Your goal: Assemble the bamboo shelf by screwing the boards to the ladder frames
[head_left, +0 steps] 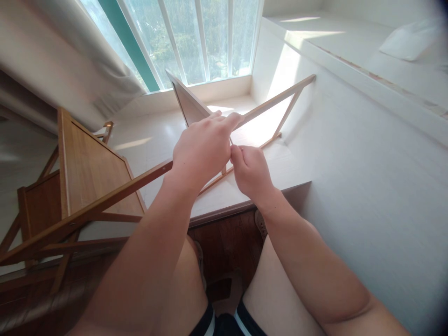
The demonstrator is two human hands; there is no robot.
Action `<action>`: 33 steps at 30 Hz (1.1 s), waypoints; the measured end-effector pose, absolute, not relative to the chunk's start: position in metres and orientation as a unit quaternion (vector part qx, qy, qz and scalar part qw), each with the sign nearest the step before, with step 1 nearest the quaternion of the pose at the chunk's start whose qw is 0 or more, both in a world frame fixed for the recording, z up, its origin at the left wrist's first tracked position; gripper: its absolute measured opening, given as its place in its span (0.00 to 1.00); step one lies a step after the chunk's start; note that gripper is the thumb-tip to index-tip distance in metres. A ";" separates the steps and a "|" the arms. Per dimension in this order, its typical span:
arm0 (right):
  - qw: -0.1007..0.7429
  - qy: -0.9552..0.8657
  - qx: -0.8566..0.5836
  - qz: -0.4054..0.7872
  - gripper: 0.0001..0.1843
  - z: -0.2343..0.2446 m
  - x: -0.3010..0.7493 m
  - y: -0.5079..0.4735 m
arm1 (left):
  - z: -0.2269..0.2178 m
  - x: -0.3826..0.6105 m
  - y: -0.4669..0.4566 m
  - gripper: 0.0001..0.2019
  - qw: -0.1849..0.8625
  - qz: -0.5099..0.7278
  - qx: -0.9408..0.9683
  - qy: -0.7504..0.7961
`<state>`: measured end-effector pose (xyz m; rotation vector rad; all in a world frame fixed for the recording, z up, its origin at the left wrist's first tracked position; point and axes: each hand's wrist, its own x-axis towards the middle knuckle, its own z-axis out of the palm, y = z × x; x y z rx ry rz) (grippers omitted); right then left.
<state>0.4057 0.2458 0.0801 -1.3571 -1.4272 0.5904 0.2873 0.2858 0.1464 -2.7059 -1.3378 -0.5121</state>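
A wooden folding shelf rack [101,172] stretches across the view, its long side rail [280,99] running from lower left to the wall at right. My left hand [205,144] lies over the middle of this rail, back of the hand up, its fingers bent around the wood and partly hidden. Just below and to the right, my right hand [250,170] is closed in a pinch, thumb against the curled fingers. A thin piece shows between the two hands, too small to name. One shelf panel [191,100] tilts up behind my left hand.
A pale ledge [154,126] lies under the rack, below a barred window [206,42]. At right stands a white wall [353,154] topped by a shelf with a white bag [408,42]. A beige curtain [80,56] hangs at left. Dark wooden flooring [227,238] shows between my legs.
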 end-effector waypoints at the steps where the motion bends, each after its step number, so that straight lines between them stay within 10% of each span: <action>1: 0.503 -0.609 -0.572 0.218 0.26 0.081 0.407 0.246 | 0.147 0.287 0.286 0.25 0.041 -0.165 -0.883 -0.437; 12: 0.468 -0.642 -0.583 0.168 0.26 0.088 0.413 0.247 | 0.146 0.287 0.285 0.25 0.035 -0.169 -0.884 -0.433; 33: 0.644 -0.323 -0.360 0.593 0.23 0.086 0.386 0.246 | 0.147 0.288 0.286 0.24 0.033 -0.168 -0.882 -0.438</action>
